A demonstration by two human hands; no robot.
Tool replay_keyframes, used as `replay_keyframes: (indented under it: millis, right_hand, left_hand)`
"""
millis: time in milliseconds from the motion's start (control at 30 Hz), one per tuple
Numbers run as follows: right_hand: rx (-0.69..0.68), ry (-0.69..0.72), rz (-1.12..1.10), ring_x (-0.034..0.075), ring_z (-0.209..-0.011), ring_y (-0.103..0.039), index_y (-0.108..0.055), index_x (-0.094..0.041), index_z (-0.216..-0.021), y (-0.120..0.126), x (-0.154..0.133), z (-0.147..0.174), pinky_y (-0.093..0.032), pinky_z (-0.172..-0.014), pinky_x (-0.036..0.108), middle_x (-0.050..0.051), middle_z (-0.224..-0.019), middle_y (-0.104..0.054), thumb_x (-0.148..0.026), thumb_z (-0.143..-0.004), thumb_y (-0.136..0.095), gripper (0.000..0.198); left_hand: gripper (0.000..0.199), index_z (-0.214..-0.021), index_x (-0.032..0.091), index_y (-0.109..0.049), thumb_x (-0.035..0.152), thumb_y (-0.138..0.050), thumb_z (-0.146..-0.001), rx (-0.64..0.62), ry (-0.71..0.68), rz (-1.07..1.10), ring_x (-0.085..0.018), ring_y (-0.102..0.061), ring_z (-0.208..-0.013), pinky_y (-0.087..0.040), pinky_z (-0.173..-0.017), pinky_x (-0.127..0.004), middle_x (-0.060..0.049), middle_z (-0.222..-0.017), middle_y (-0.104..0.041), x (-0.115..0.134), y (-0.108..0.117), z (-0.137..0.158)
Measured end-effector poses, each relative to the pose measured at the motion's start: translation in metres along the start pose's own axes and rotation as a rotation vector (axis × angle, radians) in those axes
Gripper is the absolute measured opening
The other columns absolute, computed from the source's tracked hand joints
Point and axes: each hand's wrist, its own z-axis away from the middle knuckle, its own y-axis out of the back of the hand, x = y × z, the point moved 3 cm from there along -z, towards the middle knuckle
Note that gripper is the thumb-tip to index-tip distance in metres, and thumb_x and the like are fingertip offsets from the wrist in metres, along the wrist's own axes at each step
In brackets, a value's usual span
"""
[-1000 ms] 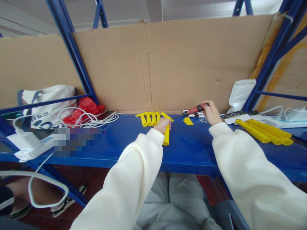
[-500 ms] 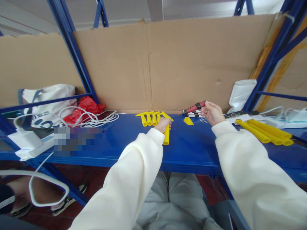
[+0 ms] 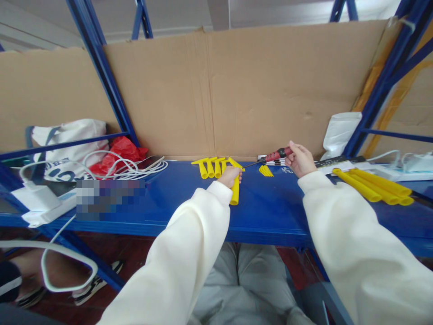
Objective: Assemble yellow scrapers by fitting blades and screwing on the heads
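Note:
My left hand is closed around a yellow tube with a yellow crosspiece at its far end, resting at the middle of the blue shelf. Pinched by its handle end in my right hand is a red and black screwdriver. Its thin shaft points left, and its tip meets the yellow part beside my left fingers; the exact contact is hidden. Left of that hand, several yellow T-shaped pieces lie in a row. A small pile of flat yellow pieces sits below the screwdriver.
Several long yellow tubes lie at the right. A white pouch leans against the cardboard wall. White cables, a red plastic bag and a white cloth bag occupy the left. Another person's legs show below.
My right hand and the screwdriver's handle have shifted very slightly right and down. My left hand and the yellow tube stay in place.

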Motion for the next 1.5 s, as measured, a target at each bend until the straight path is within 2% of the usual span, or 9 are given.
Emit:
replay_keyframes:
  millis: [67, 200, 300, 533, 733, 933, 1100, 1267, 1500]
  right_hand:
    - [-0.015, -0.02, -0.004, 0.008, -0.034, -0.039, -0.051, -0.022, -0.069, -0.0011, -0.0012, 0.0011, -0.032, -0.033, 0.019, -0.009, -0.039, -0.038, -0.052, -0.066, -0.078, 0.041]
    - [-0.07, -0.043, -0.005, 0.009, -0.042, -0.049, -0.048, -0.021, -0.067, -0.0029, -0.0043, 0.003, -0.039, -0.038, 0.019, -0.005, -0.05, -0.052, -0.045, -0.073, -0.075, 0.037]
    - [-0.09, -0.04, 0.014, 0.008, -0.042, -0.05, -0.049, -0.02, -0.067, -0.0034, -0.0048, 0.0033, -0.04, -0.039, 0.02, -0.003, -0.054, -0.056, -0.042, -0.073, -0.075, 0.034]
    - [0.001, -0.02, -0.028, 0.008, -0.043, -0.049, -0.048, -0.021, -0.066, 0.0017, 0.0011, -0.0016, -0.038, -0.037, 0.02, -0.006, -0.051, -0.051, -0.046, -0.06, -0.084, 0.044]
    - [-0.033, -0.052, -0.017, 0.009, -0.036, -0.041, -0.052, -0.023, -0.073, 0.0011, 0.001, -0.0003, -0.036, -0.035, 0.021, -0.01, -0.04, -0.037, -0.051, -0.065, -0.079, 0.04]
    - [-0.067, -0.081, -0.036, 0.009, -0.046, -0.051, -0.05, -0.021, -0.068, -0.0039, -0.0046, 0.0046, -0.042, -0.042, 0.02, -0.004, -0.055, -0.056, -0.045, -0.069, -0.078, 0.037]
    - [-0.033, -0.041, -0.016, 0.007, -0.04, -0.045, -0.047, -0.021, -0.067, -0.0012, -0.0015, 0.0013, -0.037, -0.037, 0.02, -0.007, -0.049, -0.048, -0.046, -0.064, -0.082, 0.042]
    - [0.016, -0.052, -0.037, 0.008, -0.043, -0.047, -0.046, -0.022, -0.067, 0.002, 0.0013, -0.0001, -0.038, -0.037, 0.02, -0.007, -0.048, -0.047, -0.049, -0.058, -0.084, 0.047]
    - [-0.077, -0.073, -0.026, 0.009, -0.04, -0.043, -0.05, -0.023, -0.071, -0.0012, -0.0008, 0.0021, -0.037, -0.037, 0.02, -0.008, -0.045, -0.04, -0.053, -0.065, -0.079, 0.043]
  left_hand:
    - [0.024, -0.068, 0.018, -0.046, 0.002, -0.052, -0.084, 0.001, 0.005, -0.001, -0.007, -0.037, -0.037, -0.03, -0.041, -0.02, 0.006, -0.045, -0.043, -0.0004, 0.0002, -0.0009]
    - [0.024, -0.067, 0.017, -0.047, 0.002, -0.051, -0.085, -0.004, 0.007, -0.001, -0.007, -0.037, -0.037, -0.029, -0.041, -0.02, 0.005, -0.044, -0.042, -0.0014, 0.0006, -0.0036]
    - [0.024, -0.066, 0.017, -0.047, 0.003, -0.052, -0.085, -0.005, 0.005, 0.003, -0.007, -0.038, -0.037, -0.029, -0.041, -0.02, 0.005, -0.043, -0.041, -0.0017, 0.0008, -0.0044]
    - [0.028, -0.062, 0.018, -0.045, 0.001, -0.051, -0.084, 0.003, -0.001, -0.013, -0.008, -0.038, -0.038, -0.029, -0.043, -0.021, 0.005, -0.044, -0.042, -0.0003, 0.0007, -0.0023]
    - [0.029, -0.062, 0.018, -0.044, 0.0, -0.05, -0.084, 0.004, -0.003, -0.008, -0.007, -0.037, -0.039, -0.03, -0.043, -0.021, 0.005, -0.045, -0.041, -0.0004, 0.0003, -0.0018]
    - [0.029, -0.062, 0.018, -0.046, 0.001, -0.053, -0.084, 0.012, -0.009, -0.011, -0.007, -0.038, -0.039, -0.029, -0.042, -0.02, 0.005, -0.044, -0.041, -0.0013, 0.0009, -0.0022]
    - [0.027, -0.063, 0.017, -0.047, 0.002, -0.053, -0.084, -0.001, -0.012, -0.008, -0.007, -0.039, -0.039, -0.03, -0.043, -0.021, 0.005, -0.045, -0.042, -0.0016, 0.0011, -0.0036]
    - [0.025, -0.065, 0.017, -0.047, 0.002, -0.053, -0.084, -0.003, -0.007, 0.001, -0.007, -0.038, -0.038, -0.029, -0.041, -0.02, 0.005, -0.045, -0.042, -0.0019, 0.0008, -0.0042]
    - [0.028, -0.062, 0.017, -0.046, 0.001, -0.053, -0.083, 0.0, -0.01, 0.005, -0.007, -0.037, -0.038, -0.029, -0.041, -0.02, 0.005, -0.044, -0.042, -0.002, 0.001, -0.0038]
